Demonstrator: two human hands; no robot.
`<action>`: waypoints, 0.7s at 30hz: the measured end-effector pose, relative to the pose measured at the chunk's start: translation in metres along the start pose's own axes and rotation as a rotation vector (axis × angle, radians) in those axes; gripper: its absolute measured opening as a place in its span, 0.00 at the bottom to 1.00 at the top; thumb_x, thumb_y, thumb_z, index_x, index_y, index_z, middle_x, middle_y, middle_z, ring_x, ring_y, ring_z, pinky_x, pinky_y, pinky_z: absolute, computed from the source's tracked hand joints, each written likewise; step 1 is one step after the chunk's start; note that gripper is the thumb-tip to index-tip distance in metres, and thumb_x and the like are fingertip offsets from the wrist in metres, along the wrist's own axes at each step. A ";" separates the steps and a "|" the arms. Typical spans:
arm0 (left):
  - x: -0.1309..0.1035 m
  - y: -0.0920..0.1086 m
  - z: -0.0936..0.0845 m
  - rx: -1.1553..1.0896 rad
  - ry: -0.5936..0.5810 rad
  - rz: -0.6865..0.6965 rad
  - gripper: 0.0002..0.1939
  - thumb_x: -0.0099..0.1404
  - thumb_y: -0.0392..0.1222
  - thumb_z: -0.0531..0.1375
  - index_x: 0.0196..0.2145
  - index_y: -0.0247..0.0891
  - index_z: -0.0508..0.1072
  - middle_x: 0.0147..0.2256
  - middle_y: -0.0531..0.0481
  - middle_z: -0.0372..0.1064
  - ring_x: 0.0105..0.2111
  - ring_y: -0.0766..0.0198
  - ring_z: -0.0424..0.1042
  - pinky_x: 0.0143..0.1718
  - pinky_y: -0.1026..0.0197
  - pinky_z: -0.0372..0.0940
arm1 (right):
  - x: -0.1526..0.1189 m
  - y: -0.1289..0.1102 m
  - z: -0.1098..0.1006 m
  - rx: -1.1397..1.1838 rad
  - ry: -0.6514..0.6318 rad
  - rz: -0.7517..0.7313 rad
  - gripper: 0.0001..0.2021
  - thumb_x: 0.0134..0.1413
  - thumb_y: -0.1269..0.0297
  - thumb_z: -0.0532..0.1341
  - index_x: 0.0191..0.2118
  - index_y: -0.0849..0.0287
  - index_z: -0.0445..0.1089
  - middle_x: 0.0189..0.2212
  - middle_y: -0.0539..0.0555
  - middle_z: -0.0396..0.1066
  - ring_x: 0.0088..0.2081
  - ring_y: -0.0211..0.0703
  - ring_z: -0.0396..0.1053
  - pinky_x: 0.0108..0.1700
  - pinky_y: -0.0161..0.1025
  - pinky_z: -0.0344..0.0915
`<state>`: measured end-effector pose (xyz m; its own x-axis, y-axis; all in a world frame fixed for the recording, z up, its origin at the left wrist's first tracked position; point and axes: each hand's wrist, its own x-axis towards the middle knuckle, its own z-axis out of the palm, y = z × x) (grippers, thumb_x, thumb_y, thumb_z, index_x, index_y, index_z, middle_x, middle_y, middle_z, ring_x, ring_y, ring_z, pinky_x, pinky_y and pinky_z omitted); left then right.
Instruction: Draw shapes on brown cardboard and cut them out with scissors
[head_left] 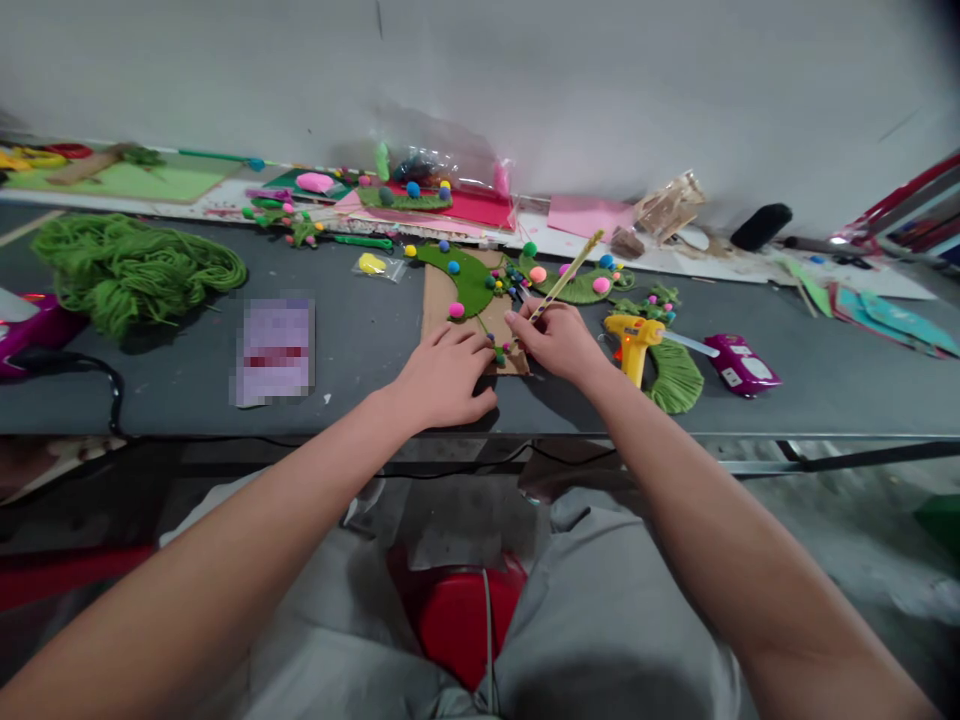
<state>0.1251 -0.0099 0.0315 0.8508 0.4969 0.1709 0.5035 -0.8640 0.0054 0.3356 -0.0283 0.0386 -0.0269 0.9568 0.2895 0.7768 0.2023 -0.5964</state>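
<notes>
Left hand [448,382]: fingers slightly spread, thumb apart, resting on cardboard piece [435,300] at its one o'clock. Right hand [561,340]: fingers pinching yellow patterned pencil [568,278], upper end toward one o'clock.

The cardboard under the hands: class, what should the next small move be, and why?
Probably a short pencil stroke on the cardboard: the right hand grips the pencil there, with its upper end slanting away, and the left hand lies over the near end, perhaps steadying it. The tip is hidden.
</notes>
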 end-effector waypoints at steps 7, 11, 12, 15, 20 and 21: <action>0.003 0.000 0.002 0.021 0.000 -0.010 0.20 0.70 0.52 0.62 0.53 0.36 0.72 0.54 0.42 0.71 0.57 0.50 0.69 0.62 0.40 0.61 | -0.001 -0.008 0.006 -0.029 -0.053 -0.027 0.17 0.67 0.54 0.59 0.27 0.56 0.64 0.18 0.47 0.61 0.24 0.40 0.60 0.35 0.41 0.57; 0.003 0.000 0.003 0.028 -0.004 -0.010 0.20 0.70 0.52 0.62 0.52 0.36 0.73 0.53 0.42 0.71 0.56 0.51 0.69 0.61 0.41 0.62 | 0.000 -0.010 0.006 -0.005 -0.053 -0.026 0.17 0.67 0.56 0.59 0.26 0.56 0.64 0.19 0.48 0.62 0.25 0.40 0.61 0.36 0.40 0.58; 0.003 0.000 0.003 0.031 -0.004 -0.010 0.20 0.70 0.52 0.62 0.52 0.36 0.73 0.53 0.42 0.71 0.56 0.51 0.69 0.61 0.41 0.62 | 0.001 -0.010 0.006 -0.002 -0.051 -0.026 0.17 0.67 0.56 0.59 0.26 0.56 0.63 0.19 0.48 0.62 0.26 0.40 0.61 0.36 0.40 0.58; 0.003 -0.001 0.004 0.036 -0.003 -0.010 0.20 0.70 0.52 0.62 0.52 0.36 0.73 0.53 0.42 0.71 0.57 0.51 0.69 0.62 0.40 0.61 | 0.000 -0.011 0.005 -0.012 -0.057 -0.025 0.17 0.67 0.56 0.59 0.26 0.56 0.63 0.19 0.48 0.61 0.26 0.40 0.61 0.37 0.40 0.58; 0.003 -0.001 0.004 0.041 -0.001 -0.010 0.20 0.70 0.52 0.62 0.53 0.36 0.72 0.53 0.42 0.71 0.57 0.51 0.68 0.61 0.40 0.62 | 0.001 -0.014 0.004 -0.058 -0.069 -0.028 0.16 0.66 0.58 0.59 0.26 0.56 0.63 0.19 0.48 0.60 0.26 0.41 0.60 0.37 0.41 0.58; 0.003 -0.001 0.004 0.042 -0.002 -0.010 0.20 0.70 0.52 0.62 0.52 0.36 0.72 0.53 0.42 0.71 0.56 0.51 0.69 0.61 0.41 0.62 | 0.001 -0.015 0.004 -0.058 -0.067 -0.031 0.16 0.66 0.58 0.59 0.27 0.56 0.63 0.19 0.48 0.60 0.26 0.41 0.60 0.37 0.41 0.58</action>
<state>0.1275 -0.0074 0.0281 0.8460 0.5056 0.1693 0.5177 -0.8549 -0.0341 0.3217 -0.0293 0.0449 -0.0925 0.9625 0.2551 0.8099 0.2217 -0.5430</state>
